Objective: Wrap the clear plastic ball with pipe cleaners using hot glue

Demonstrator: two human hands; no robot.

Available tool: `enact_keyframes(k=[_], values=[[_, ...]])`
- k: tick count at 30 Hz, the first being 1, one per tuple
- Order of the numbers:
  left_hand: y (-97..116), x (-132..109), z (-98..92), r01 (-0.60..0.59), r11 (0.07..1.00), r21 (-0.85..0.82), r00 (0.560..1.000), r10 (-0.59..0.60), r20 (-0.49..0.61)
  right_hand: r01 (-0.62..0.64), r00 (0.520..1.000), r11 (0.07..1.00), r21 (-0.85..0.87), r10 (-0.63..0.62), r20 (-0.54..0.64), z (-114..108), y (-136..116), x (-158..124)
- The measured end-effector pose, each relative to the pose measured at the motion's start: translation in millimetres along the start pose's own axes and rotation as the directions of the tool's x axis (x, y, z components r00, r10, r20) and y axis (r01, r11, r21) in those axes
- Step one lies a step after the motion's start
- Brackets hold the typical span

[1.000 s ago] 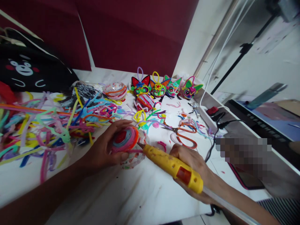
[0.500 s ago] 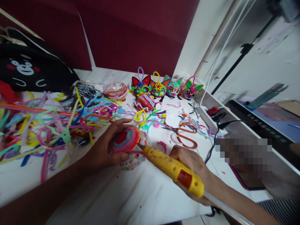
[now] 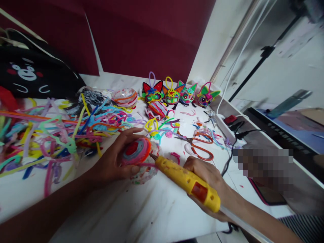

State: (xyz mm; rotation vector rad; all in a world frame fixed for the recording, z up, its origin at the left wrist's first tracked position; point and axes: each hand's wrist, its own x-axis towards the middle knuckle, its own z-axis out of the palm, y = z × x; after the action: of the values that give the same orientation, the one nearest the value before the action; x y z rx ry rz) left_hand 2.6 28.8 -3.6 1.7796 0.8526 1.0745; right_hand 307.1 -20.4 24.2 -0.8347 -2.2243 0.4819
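Observation:
My left hand [image 3: 113, 160] is closed round a ball-shaped craft piece [image 3: 140, 158] wound with red, pink and orange pipe cleaners, holding it just above the white table [image 3: 141, 212]. My right hand [image 3: 205, 175] grips a yellow hot glue gun [image 3: 187, 184] with a red switch. The gun's nozzle touches the right edge of the wound piece. A clear glue stick sticks out behind the gun toward me.
A heap of loose coloured pipe cleaners [image 3: 50, 135] covers the table's left. Several finished cat-eared figures [image 3: 177, 92] stand at the back. Orange-handled scissors [image 3: 199, 145] lie right of the piece. A black bear-face bag [image 3: 30, 74] sits far left; a power strip and cables [image 3: 230, 126] run along the right edge.
Almost nothing differs. The glue gun's nozzle stays against the wound piece, and both hands hold their places with only a slight shift.

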Motion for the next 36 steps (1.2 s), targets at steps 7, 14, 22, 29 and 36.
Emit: enact_keyframes(k=[7, 14, 22, 29, 36], values=[[-0.1, -0.6, 0.5, 0.017, 1.000, -0.019, 1.000, -0.017, 0.004, 0.007, 1.000, 1.000, 0.022, -0.008, 0.022, 1.2, 0.2, -0.3], [-0.2, 0.5, -0.4, -0.002, 0.999, 0.040, 1.000, 0.002, 0.009, 0.004, 0.996, 1.000, 0.007, -0.005, 0.093, 2.1, -0.5, -2.8], [3.3, 1.2, -2.2, -0.008, 0.994, 0.113, 1.000, 0.007, 0.014, 0.015, 0.995, 1.000, 0.014, -0.016, 0.101, 0.3, -4.7, -0.1], [-1.3, 3.4, 0.7, -0.130, 0.977, 0.167, 0.991, 0.131, 0.000, 0.019, 0.995, 1.000, 0.016, -0.020, 0.100, 2.1, -3.8, 0.2], [-4.4, 5.1, 0.0, -0.133, 0.982, 0.135, 0.991, 0.133, 0.005, 0.082, 0.989, 0.997, 0.013, -0.083, 0.119, -0.5, 2.9, 2.5]])
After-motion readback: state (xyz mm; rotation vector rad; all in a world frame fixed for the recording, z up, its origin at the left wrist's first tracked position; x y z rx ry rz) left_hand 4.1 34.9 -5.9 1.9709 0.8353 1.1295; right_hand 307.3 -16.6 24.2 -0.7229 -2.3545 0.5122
